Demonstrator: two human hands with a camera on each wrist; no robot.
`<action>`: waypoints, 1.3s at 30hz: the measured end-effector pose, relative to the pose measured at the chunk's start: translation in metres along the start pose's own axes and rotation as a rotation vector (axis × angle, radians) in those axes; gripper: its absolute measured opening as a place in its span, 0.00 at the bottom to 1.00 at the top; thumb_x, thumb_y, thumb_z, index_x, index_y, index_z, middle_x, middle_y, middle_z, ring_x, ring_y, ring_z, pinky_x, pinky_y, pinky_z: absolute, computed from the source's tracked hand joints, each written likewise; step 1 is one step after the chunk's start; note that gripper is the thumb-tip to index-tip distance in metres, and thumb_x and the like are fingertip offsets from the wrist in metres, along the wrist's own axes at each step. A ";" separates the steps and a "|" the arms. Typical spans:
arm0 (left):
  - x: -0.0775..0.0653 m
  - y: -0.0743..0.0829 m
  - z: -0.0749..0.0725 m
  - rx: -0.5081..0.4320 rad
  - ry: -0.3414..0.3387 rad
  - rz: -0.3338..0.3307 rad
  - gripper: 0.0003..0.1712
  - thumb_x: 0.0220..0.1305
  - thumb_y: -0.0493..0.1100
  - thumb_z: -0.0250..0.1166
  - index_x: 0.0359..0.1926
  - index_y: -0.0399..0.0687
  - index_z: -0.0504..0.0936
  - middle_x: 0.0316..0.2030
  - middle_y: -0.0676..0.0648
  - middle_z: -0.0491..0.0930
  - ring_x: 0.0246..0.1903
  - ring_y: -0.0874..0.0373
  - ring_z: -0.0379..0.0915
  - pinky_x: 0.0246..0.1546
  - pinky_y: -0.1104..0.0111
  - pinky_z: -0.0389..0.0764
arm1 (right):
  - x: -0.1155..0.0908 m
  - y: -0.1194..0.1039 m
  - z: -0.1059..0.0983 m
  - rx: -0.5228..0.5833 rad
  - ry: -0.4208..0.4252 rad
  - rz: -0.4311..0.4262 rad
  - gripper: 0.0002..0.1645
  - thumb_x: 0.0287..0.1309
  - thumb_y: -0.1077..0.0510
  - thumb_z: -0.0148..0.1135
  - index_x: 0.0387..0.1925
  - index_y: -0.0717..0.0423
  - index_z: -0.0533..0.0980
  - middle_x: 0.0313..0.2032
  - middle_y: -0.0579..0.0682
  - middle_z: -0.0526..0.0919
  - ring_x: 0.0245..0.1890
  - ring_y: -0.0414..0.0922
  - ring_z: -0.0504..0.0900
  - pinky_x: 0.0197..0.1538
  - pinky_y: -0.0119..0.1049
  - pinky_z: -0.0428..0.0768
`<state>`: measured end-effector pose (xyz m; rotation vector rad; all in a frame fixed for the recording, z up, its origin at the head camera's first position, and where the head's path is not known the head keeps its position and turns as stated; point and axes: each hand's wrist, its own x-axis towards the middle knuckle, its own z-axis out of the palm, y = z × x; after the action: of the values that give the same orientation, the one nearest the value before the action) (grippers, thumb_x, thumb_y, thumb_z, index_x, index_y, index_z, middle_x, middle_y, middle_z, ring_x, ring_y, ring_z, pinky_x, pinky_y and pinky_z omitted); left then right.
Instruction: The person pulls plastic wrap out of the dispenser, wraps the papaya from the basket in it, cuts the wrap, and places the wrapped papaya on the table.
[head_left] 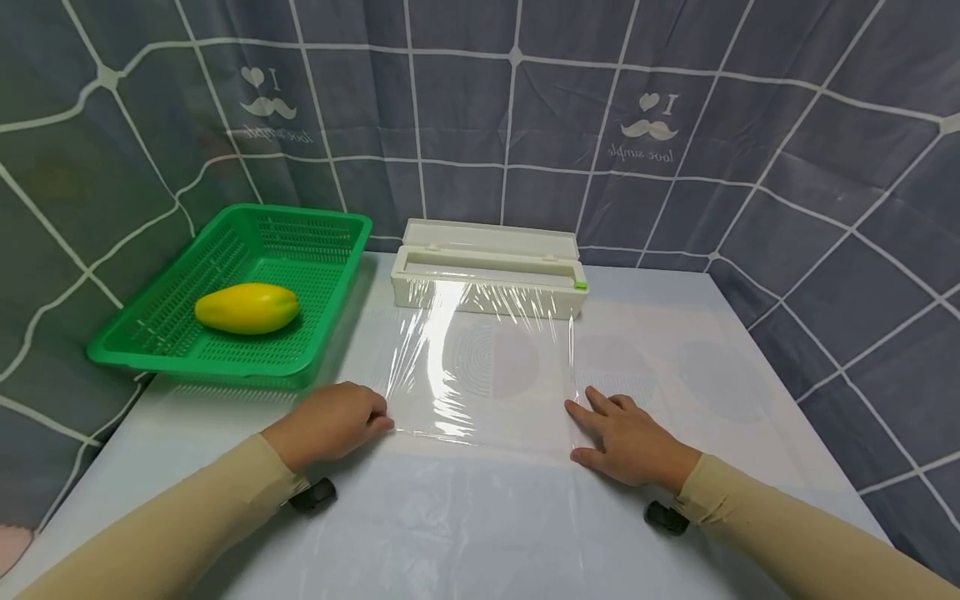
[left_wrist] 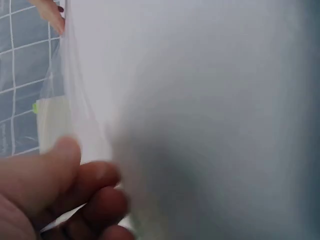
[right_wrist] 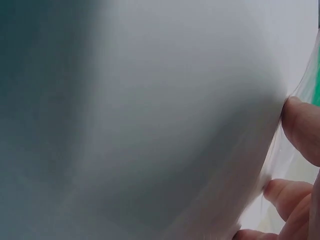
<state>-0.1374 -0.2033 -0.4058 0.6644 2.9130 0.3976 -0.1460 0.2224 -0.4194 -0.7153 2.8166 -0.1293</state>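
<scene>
A sheet of clear cling film (head_left: 483, 400) stretches toward me from a white cling film dispenser (head_left: 487, 295) whose lid is raised. At the sheet's near left corner, my left hand (head_left: 333, 423) pinches the film between thumb and curled fingers. The left wrist view shows that thumb and those fingers (left_wrist: 102, 172) close up. My right hand (head_left: 630, 442) is at the near right corner, fingers spread, with its fingertips touching the film's edge. In the right wrist view, separate fingertips (right_wrist: 295, 112) rest along that edge.
A green plastic basket (head_left: 341, 292) stands at the back left with a yellow papaya-like fruit (head_left: 247, 308) lying in it. White sheeting covers the table (head_left: 465, 533). A grey gridded curtain (head_left: 465, 108) hangs close behind the dispenser and along both sides.
</scene>
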 end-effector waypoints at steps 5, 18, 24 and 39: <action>0.004 0.000 0.003 -0.087 -0.030 -0.120 0.12 0.66 0.48 0.72 0.26 0.59 0.81 0.25 0.59 0.79 0.27 0.62 0.70 0.29 0.67 0.70 | 0.001 0.001 0.000 -0.002 -0.007 0.008 0.46 0.68 0.34 0.65 0.79 0.47 0.65 0.78 0.68 0.62 0.70 0.70 0.68 0.70 0.63 0.71; 0.010 -0.003 0.001 -0.091 -0.101 -0.228 0.32 0.60 0.52 0.78 0.64 0.55 0.79 0.53 0.43 0.87 0.48 0.47 0.83 0.47 0.52 0.82 | 0.003 0.005 0.000 0.012 -0.014 0.001 0.48 0.65 0.31 0.66 0.80 0.44 0.65 0.79 0.67 0.61 0.71 0.72 0.66 0.71 0.65 0.70; 0.010 -0.006 -0.001 -0.096 -0.118 -0.240 0.35 0.58 0.54 0.79 0.65 0.56 0.79 0.57 0.42 0.86 0.51 0.45 0.83 0.48 0.50 0.82 | 0.003 0.004 -0.001 0.023 -0.039 0.015 0.50 0.65 0.30 0.66 0.80 0.44 0.64 0.79 0.67 0.60 0.72 0.73 0.65 0.71 0.66 0.69; 0.006 -0.012 0.003 -0.147 -0.100 -0.275 0.44 0.57 0.59 0.79 0.70 0.51 0.74 0.60 0.39 0.84 0.55 0.43 0.82 0.53 0.46 0.81 | 0.003 0.001 -0.002 0.022 -0.050 0.033 0.50 0.63 0.31 0.68 0.80 0.43 0.64 0.79 0.67 0.61 0.71 0.72 0.67 0.69 0.65 0.73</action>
<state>-0.1473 -0.2101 -0.4127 0.2509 2.7913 0.5211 -0.1496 0.2224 -0.4185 -0.6573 2.7736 -0.1352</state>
